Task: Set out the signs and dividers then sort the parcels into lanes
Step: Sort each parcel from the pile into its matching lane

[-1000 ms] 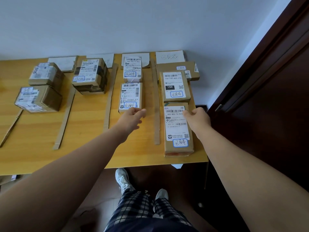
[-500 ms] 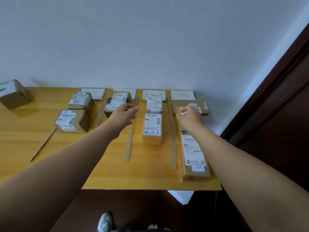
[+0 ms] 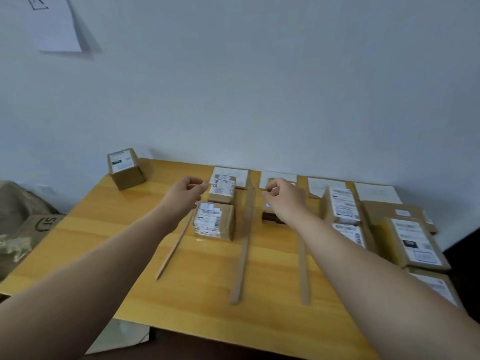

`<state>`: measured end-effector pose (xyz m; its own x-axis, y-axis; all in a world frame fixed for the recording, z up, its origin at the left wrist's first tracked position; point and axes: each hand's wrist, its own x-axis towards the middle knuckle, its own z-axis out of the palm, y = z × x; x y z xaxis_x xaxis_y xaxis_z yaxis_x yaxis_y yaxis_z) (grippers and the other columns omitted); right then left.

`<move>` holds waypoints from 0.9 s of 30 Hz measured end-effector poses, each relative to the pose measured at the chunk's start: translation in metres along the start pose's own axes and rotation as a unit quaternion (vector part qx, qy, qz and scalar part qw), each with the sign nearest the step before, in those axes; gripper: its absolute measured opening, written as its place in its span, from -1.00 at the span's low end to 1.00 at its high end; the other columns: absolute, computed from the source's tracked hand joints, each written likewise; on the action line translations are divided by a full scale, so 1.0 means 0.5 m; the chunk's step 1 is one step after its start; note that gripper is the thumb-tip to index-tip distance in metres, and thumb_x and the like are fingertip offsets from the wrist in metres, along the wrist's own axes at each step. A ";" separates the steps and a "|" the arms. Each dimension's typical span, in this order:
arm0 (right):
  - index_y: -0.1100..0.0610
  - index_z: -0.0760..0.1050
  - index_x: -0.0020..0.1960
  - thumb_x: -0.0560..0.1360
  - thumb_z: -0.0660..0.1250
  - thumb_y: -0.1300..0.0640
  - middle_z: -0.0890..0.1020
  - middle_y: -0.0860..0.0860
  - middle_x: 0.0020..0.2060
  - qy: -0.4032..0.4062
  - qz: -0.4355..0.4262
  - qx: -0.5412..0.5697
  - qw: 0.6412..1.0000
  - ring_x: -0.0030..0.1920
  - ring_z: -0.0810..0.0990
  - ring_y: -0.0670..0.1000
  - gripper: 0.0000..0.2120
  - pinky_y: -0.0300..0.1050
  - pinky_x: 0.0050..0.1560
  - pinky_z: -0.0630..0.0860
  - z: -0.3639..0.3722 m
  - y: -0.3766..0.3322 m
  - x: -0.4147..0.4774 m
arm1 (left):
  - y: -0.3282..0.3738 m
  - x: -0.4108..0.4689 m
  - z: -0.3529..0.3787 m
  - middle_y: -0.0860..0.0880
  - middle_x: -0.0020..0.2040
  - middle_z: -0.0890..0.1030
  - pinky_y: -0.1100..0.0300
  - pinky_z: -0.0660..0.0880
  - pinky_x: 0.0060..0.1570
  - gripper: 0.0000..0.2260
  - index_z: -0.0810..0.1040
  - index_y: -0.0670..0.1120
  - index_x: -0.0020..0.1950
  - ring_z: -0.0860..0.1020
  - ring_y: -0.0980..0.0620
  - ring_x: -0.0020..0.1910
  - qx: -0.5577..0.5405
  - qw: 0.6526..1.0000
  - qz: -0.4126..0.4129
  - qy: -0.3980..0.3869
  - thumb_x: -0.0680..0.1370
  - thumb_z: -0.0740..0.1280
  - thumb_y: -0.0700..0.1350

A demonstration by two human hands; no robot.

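Several brown parcels with white labels lie in lanes on the yellow wooden table (image 3: 207, 281). Cardboard strips (image 3: 242, 245) divide the lanes, and white paper signs (image 3: 328, 185) line the back edge by the wall. A lone cube-shaped parcel (image 3: 126, 168) stands at the table's far left corner. My left hand (image 3: 185, 194) hovers over the table left of two stacked-in-line parcels (image 3: 215, 220), fingers loosely curled, holding nothing. My right hand (image 3: 284, 200) hovers over a dark-sided parcel (image 3: 271, 216) in the second lane and hides most of it; its fingers are curled and hold nothing I can see.
A white sheet (image 3: 53, 24) hangs on the wall at top left. Cardboard and a sack (image 3: 23, 224) lie on the floor left of the table. Flat parcels (image 3: 413, 242) fill the right lanes up to the table's right edge.
The view has swung left and up. Both hands have moved left, from the right-hand lanes to the two left lanes, and the lone cube parcel now shows nearer the middle.
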<state>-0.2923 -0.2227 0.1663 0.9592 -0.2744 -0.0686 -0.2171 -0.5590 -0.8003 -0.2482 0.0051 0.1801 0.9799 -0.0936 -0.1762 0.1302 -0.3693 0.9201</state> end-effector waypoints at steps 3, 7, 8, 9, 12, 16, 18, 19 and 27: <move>0.06 0.47 0.11 0.57 0.25 0.08 0.49 -0.12 -0.12 -0.005 -0.010 0.024 1.000 -0.03 0.51 -0.05 -0.86 -0.38 -0.25 0.34 0.070 -0.049 0.030 | -0.037 0.042 -0.080 -0.07 0.11 0.54 0.07 0.48 0.08 -0.73 0.43 -0.10 0.27 0.53 -0.05 0.11 0.011 1.000 -0.008 0.008 0.60 0.26 -0.05; 0.01 0.46 0.07 0.57 0.24 0.08 0.48 -0.15 -0.12 -0.025 -0.035 0.019 0.999 -0.12 0.47 -0.18 -0.90 -0.33 -0.23 0.36 0.143 -0.094 0.081 | -0.077 0.098 -0.158 -0.05 0.14 0.54 -0.04 0.47 0.21 -0.78 0.44 -0.02 0.23 0.53 -0.07 0.13 0.024 0.999 -0.020 0.028 0.59 0.28 -0.03; 0.00 0.46 0.07 0.57 0.24 0.08 0.49 -0.15 -0.12 -0.029 -0.040 0.010 0.999 -0.12 0.48 -0.19 -0.90 -0.31 -0.21 0.39 0.159 -0.103 0.100 | -0.085 0.114 -0.176 -0.04 0.15 0.54 -0.07 0.46 0.23 -0.79 0.44 0.00 0.22 0.52 -0.07 0.14 0.026 0.999 -0.024 0.034 0.59 0.28 -0.03; -0.02 0.46 0.07 0.56 0.24 0.06 0.49 -0.17 -0.12 -0.032 -0.043 0.002 0.999 -0.11 0.50 -0.17 -0.90 -0.28 -0.18 0.43 0.175 -0.113 0.120 | -0.092 0.130 -0.192 -0.04 0.16 0.53 -0.09 0.45 0.24 -0.79 0.43 0.01 0.21 0.51 -0.07 0.15 0.029 0.998 -0.027 0.040 0.59 0.29 -0.02; -0.05 0.47 0.06 0.54 0.23 0.03 0.50 -0.20 -0.14 -0.041 -0.047 -0.008 0.998 -0.10 0.53 -0.11 -0.88 -0.16 -0.10 0.50 0.226 -0.143 0.180 | -0.111 0.177 -0.238 0.00 0.17 0.51 -0.02 0.46 0.18 -0.74 0.43 0.00 0.27 0.50 -0.05 0.15 0.048 0.997 -0.030 0.061 0.59 0.28 -0.01; 0.02 0.45 0.09 0.58 0.22 0.11 0.47 -0.18 -0.14 -0.083 -0.064 0.023 0.994 -0.15 0.45 -0.23 -0.90 -0.37 -0.24 0.35 0.302 -0.188 0.232 | -0.144 0.239 -0.299 0.03 0.21 0.48 0.11 0.38 0.02 -0.69 0.41 -0.03 0.31 0.47 0.01 0.13 0.079 0.992 -0.041 0.094 0.59 0.28 -0.02; 0.02 0.46 0.11 0.60 0.21 0.11 0.48 -0.17 -0.12 -0.101 -0.079 0.030 0.991 -0.12 0.46 -0.23 -0.88 -0.41 -0.22 0.36 0.343 -0.209 0.251 | -0.166 0.276 -0.332 0.00 0.27 0.45 0.12 0.37 0.04 -0.68 0.40 -0.03 0.33 0.44 0.04 0.15 0.095 0.989 -0.050 0.101 0.58 0.29 -0.03; 0.02 0.46 0.11 0.60 0.21 0.11 0.49 -0.16 -0.10 -0.107 -0.085 0.035 0.990 -0.11 0.47 -0.23 -0.88 -0.41 -0.21 0.38 0.364 -0.220 0.261 | -0.177 0.298 -0.350 -0.02 0.31 0.41 0.11 0.38 0.08 -0.65 0.39 -0.04 0.35 0.42 0.02 0.19 0.107 0.988 -0.055 0.101 0.58 0.30 -0.02; -0.02 0.50 0.07 0.57 0.25 0.13 0.53 -0.15 -0.11 -0.092 -0.056 0.047 0.993 -0.13 0.48 -0.25 -0.88 -0.35 -0.16 0.41 0.564 -0.297 0.363 | -0.271 0.516 -0.483 -0.09 0.45 0.20 -0.10 0.36 0.31 -0.42 0.18 -0.04 0.50 0.31 -0.14 0.38 0.144 0.980 -0.112 0.084 0.55 0.32 0.05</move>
<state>-0.0350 0.0311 0.1048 0.9952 -0.0614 -0.0763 -0.0968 -0.5008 -0.8601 0.0234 0.2545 0.0944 0.9458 0.1636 -0.2804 0.3203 -0.6114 0.7236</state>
